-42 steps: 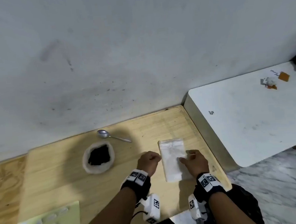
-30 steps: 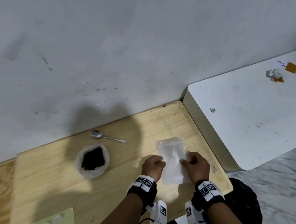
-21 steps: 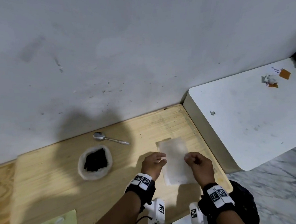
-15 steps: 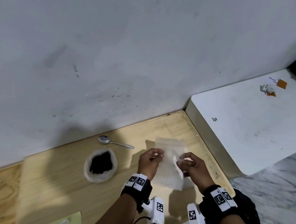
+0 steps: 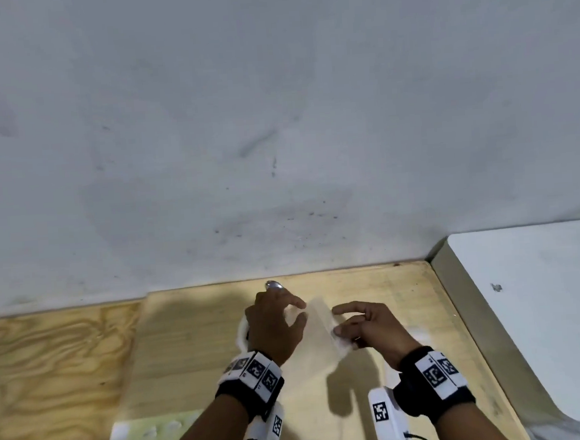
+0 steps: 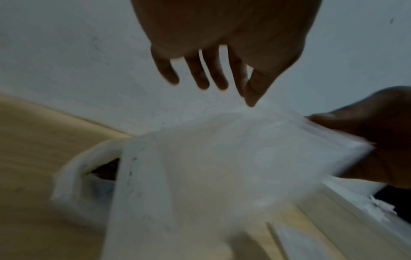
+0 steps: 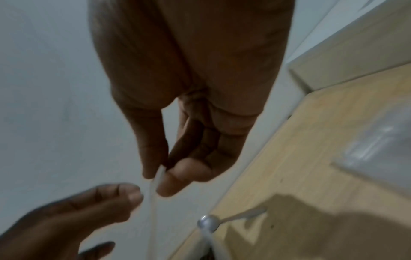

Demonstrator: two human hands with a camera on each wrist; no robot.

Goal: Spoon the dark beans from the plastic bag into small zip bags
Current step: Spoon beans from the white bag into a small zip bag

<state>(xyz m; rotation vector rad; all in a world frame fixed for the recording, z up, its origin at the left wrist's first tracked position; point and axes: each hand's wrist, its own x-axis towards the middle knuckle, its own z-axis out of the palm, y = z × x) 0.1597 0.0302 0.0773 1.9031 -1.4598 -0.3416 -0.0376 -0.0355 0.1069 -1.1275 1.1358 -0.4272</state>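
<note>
A small clear zip bag (image 5: pixel 318 324) hangs upright above the wooden table (image 5: pixel 187 347). My right hand (image 5: pixel 338 319) pinches its edge between thumb and forefinger; the right wrist view shows the thin edge of the zip bag (image 7: pixel 153 177) in that pinch. My left hand (image 5: pixel 298 310) is beside the bag with fingers relaxed; its fingertips (image 6: pixel 250 102) touch the top edge and the thumb stands apart. The plastic bag of dark beans (image 6: pixel 89 167) sits behind the zip bag, mostly hidden by my left hand in the head view. The spoon (image 7: pixel 209 223) lies by the wall.
A stack of spare zip bags (image 7: pixel 378 149) lies on the table to the right. A pale green sheet (image 5: pixel 152 435) is at the front left. A white table (image 5: pixel 545 305) adjoins on the right, and the grey wall (image 5: pixel 274 117) is close behind.
The zip bag has been lifted off the table and turned upright. My right hand moved from pressing it flat to pinching its edge; my left hand uncurled beside it.
</note>
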